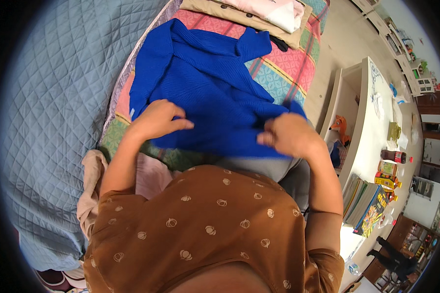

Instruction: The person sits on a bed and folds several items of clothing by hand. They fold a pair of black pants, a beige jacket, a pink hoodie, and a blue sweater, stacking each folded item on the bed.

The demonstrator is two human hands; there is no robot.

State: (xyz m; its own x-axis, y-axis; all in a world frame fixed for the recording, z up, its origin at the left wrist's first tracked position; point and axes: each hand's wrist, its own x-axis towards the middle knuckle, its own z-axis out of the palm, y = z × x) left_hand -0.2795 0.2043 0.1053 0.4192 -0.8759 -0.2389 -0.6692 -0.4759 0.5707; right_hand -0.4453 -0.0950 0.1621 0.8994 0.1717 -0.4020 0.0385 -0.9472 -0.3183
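A blue ribbed knit sweater [205, 95] lies spread in front of me, its sleeves folded across the upper part. Its lower edge is blurred and reaches over my grey-clad lap. My left hand [159, 119] is at the sweater's left side, thumb stretched inward; whether its fingers pinch the knit is hidden. On the opposite side, my right hand [291, 133] is blurred and closed on the sweater's right edge, where some knit bunches up behind the knuckles. A small white tag [132, 112] shows at the left edge of the garment.
Beneath the sweater is a patterned, multicoloured bed cover [278, 78]. Folded clothes, pink-white [271, 14] over beige [220, 13], lie at its far end. A blue quilted cover [58, 91] spreads leftward. At right, a white table [370, 121] bears bottles [392, 156] and books [363, 201]. A person [396, 262] is farther off.
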